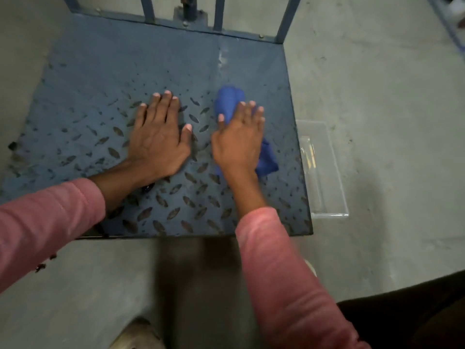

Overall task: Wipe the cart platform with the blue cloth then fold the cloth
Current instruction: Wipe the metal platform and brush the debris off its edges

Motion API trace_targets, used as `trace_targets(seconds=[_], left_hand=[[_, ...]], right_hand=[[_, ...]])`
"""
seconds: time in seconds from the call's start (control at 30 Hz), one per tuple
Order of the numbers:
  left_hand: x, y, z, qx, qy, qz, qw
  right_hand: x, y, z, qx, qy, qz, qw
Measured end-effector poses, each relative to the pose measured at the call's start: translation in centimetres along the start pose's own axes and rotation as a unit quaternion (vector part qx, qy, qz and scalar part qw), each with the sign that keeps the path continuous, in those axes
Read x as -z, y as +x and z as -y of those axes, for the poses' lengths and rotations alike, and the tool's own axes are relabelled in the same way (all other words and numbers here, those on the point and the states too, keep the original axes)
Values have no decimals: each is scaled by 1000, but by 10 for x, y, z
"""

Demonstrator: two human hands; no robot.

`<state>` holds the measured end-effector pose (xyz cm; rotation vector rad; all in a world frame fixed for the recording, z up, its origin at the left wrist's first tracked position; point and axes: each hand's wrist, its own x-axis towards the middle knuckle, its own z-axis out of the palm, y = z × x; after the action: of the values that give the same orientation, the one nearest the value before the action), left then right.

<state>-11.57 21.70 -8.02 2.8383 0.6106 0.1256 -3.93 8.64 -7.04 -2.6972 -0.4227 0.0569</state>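
One view only: head-worn wide-angle, close above the cart platform (100,71), facing steeply down and forward; rails (148,8) at frame top.

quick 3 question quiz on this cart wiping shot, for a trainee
1. True or false: the left hand holds the cloth.
2. What sits on the floor to the right of the platform? A. clear bin B. bucket C. broom
3. Fill in: the right hand presses the cloth onto the ____.

Key: 1. False: the left hand lies flat on the bare platform. 2. A. 3. platform.
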Motion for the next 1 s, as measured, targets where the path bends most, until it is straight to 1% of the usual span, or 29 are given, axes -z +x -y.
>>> trace_targets(seconds=[0.07, 0.1, 0.13, 0.17, 0.2, 0.23, 0.27, 0.3, 0.33, 0.43, 0.5, 0.53, 0.57, 0.6, 0.63, 0.67, 0.7, 0.73, 0.77, 0.8, 0.83, 0.9, 1.0], left_hand=[[2, 12, -2, 0, -3, 3, 1000], [3, 20, -1, 1, -4, 3, 1000], [6, 27, 1, 5, -7, 4, 1000], [8, 34, 5, 13, -10, 3, 1000], [9, 39, 11, 24, -12, -1, 1000], [9, 43, 17, 31, -10, -8, 999], [8, 45, 21, 34, -6, -16, 999], [6, 46, 23, 31, -3, -23, 999], [4, 47, 24, 26, 1, -30, 999], [2, 50, 22, 24, 5, -46, 999], [6, 48, 21, 27, 3, -53, 998], [6, 47, 21, 25, 3, -55, 998], [5, 47, 22, 20, 3, -56, 998], [4, 47, 23, 17, 3, -55, 998], [3, 47, 24, 16, 2, -52, 999], [2, 47, 25, 16, 2, -49, 999], [1, 47, 26, 18, 4, -47, 999], [1, 48, 26, 20, 7, -46, 999], [1, 48, 25, 21, 10, -44, 999], [1, 49, 25, 23, 12, -42, 999], [1, 49, 24, 24, 14, -40, 999], [0, 50, 22, 23, 22, -44, 999], [3, 51, 19, 29, 30, -41, 998]], right_hand=[[3, 14, 26, 87, 90, 65, 990], [11, 22, 27, 104, 156, 91, 978], [22, 31, 19, 89, 216, 90, 968], [31, 42, 1, 50, 244, 51, 967], [37, 54, -22, -5, 232, -2, 973], [40, 63, -43, -61, 182, -57, 980], [40, 67, -56, -106, 109, -77, 985], [33, 68, -55, -120, 54, -67, 989], [20, 70, -41, -102, 31, -46, 993], [-15, 81, 33, 45, 31, 27, 998], [-10, 88, 65, 125, 77, 105, 984], [-3, 90, 65, 145, 103, 119, 977], [9, 88, 57, 151, 127, 100, 975], [22, 86, 41, 143, 142, 44, 978], [34, 84, 22, 123, 149, -39, 980], [44, 85, 0, 90, 132, -117, 980], [50, 91, -21, 48, 94, -162, 981], [51, 98, -39, 2, 53, -169, 984], [49, 104, -51, -34, 23, -134, 990], [41, 106, -56, -46, -1, -90, 995], [29, 105, -57, -38, -23, -63, 997], [3, 100, -39, 14, -48, -47, 998], [-24, 96, 26, 101, -23, -7, 995]])
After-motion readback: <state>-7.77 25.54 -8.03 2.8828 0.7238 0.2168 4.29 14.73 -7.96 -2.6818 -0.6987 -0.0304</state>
